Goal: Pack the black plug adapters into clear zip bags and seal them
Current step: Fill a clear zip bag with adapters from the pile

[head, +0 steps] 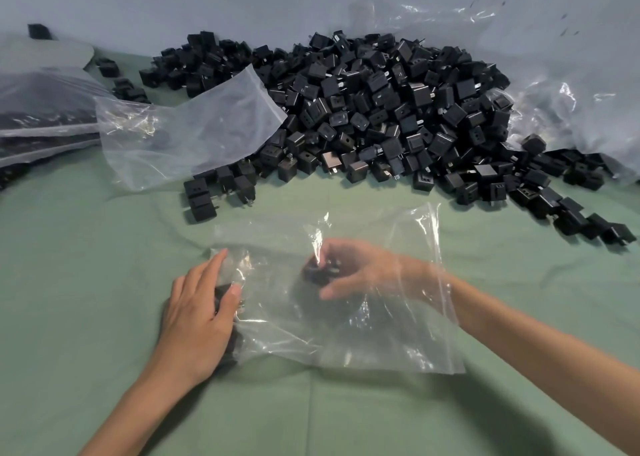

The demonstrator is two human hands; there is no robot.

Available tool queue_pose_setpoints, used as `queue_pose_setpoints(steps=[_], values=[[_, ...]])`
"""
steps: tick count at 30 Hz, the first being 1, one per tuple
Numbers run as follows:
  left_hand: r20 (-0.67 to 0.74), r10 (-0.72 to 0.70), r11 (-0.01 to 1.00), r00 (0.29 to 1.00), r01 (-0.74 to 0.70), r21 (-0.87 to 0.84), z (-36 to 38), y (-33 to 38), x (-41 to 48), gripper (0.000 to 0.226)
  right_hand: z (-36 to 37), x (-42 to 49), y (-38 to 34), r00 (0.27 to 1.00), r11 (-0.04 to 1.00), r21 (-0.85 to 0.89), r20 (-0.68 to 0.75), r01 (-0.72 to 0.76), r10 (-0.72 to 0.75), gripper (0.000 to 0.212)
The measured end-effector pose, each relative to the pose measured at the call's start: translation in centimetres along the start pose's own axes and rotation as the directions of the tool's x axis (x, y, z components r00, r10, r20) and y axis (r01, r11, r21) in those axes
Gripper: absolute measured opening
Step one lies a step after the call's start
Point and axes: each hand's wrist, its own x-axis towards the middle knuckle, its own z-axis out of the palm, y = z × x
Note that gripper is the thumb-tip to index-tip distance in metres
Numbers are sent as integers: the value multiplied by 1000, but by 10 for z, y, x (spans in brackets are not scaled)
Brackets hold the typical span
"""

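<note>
one flat left hand [199, 320]; right hand [360, 272] grips adapters [317, 271]

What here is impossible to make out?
Head view: how many adapters the right hand holds; glare on the zip bag blurs them.
Head view: the dark thing under the left hand; the palm covers it.
Head view: filled bags, cut off by the left edge.

Green cloth [69, 248] beneath adapter pile [398, 109], bags [194, 126]

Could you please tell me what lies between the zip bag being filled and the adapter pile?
Head view: bare green cloth separates the zip bag from the adapter pile; stray adapters sit at its left.
</note>
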Motion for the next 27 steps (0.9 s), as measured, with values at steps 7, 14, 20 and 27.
queue_pose_setpoints(steps=[7,14,20,27], values=[[15,5,999,1000,-4,-39,-2,1,0,63,36,33,5,916,712,-621,22,327,-401,29],[6,2,999,1000,-1,-46,-2,0,0,55,57,54,1,919,856,-472,-203,211,-338,34],[3,2,999,1000,-2,-47,-1,1,-1,58,60,62,-2,889,834,-512,-256,208,-379,33],[39,12,999,999,-11,-31,-1,1,-1,69,64,63,0,915,944,-280,-306,176,-262,27]])
